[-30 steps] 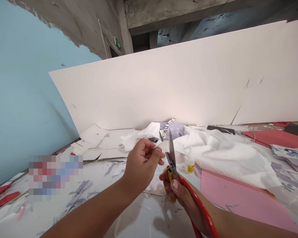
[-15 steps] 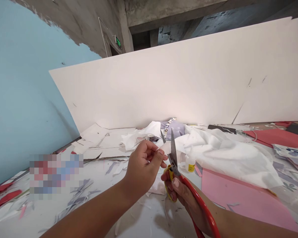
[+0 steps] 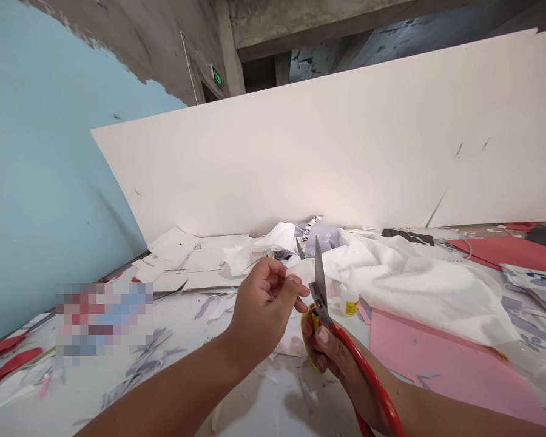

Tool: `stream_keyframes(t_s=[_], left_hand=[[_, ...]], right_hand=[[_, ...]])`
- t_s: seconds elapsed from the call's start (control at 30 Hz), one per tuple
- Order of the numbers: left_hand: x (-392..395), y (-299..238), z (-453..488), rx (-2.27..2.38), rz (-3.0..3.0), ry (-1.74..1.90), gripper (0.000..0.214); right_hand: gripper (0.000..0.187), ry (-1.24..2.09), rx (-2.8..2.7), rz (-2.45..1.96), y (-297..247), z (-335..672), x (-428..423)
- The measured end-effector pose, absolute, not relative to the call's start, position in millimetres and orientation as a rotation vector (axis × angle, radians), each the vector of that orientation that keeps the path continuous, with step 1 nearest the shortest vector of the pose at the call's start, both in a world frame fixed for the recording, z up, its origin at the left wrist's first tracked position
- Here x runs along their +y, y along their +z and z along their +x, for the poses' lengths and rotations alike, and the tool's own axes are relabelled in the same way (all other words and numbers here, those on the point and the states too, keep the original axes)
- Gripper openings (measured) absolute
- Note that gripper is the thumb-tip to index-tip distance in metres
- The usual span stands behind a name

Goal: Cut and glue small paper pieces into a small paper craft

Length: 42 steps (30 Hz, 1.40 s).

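Observation:
My left hand [image 3: 266, 300] pinches a small, thin white piece [image 3: 303, 269] between thumb and fingertips; whether it is paper or cloth I cannot tell. In my right hand [image 3: 334, 352] are red-handled scissors [image 3: 319, 276], blades pointing up and spread apart, with the white piece beside or between them. Something yellow [image 3: 313, 358] shows at the right fingers, its kind unclear. Just behind the scissors stands a small white bottle with a yellow label [image 3: 349, 300]. White cloth [image 3: 409, 285] lies bunched beyond the hands.
Pink sheet [image 3: 441, 364] lies at right, with a red sheet [image 3: 514, 252] farther back. White cardboard pieces [image 3: 213, 258] are piled at back left. Scraps litter the table [image 3: 182, 388]. A tall white board [image 3: 300, 164] stands behind; a blue wall [image 3: 50, 152] is at left.
The scissors and right hand have shifted very slightly right. My left hand keeps its pinch, nearly in the same place.

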<state>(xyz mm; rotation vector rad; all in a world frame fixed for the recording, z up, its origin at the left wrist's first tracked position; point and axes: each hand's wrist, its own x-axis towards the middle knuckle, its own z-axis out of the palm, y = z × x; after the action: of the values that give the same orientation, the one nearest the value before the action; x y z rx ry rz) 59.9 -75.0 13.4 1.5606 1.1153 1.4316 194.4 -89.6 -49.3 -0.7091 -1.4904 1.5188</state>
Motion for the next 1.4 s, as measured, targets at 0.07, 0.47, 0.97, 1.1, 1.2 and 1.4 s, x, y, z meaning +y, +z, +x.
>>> stream_keyframes(t_s=[0.07, 0.47, 0.97, 1.1, 1.2, 1.4], left_hand=[[-75, 13, 60, 1.122, 1.56, 1.428, 0.016], [-78, 15, 60, 1.085, 1.535, 1.451, 0.016], [-77, 18, 60, 1.047, 1.508, 1.48, 0.016], [-77, 20, 61, 1.043, 1.51, 1.489, 0.016], [-77, 19, 60, 1.038, 1.514, 1.496, 0.016], [-78, 18, 60, 1.016, 1.534, 1.525, 0.016]], right_hand=[[0.04, 1.51, -1.495, -0.719, -47, 194, -91], [0.04, 1.455, -1.598, -0.744, -47, 196, -91], [0.043, 1.474, -1.586, -0.803, -43, 196, -92], [0.047, 1.486, -1.555, -0.826, -40, 195, -94], [0.049, 1.454, -1.582, -0.833, -37, 194, -96], [0.051, 1.435, -1.61, -0.882, -35, 194, -96]])
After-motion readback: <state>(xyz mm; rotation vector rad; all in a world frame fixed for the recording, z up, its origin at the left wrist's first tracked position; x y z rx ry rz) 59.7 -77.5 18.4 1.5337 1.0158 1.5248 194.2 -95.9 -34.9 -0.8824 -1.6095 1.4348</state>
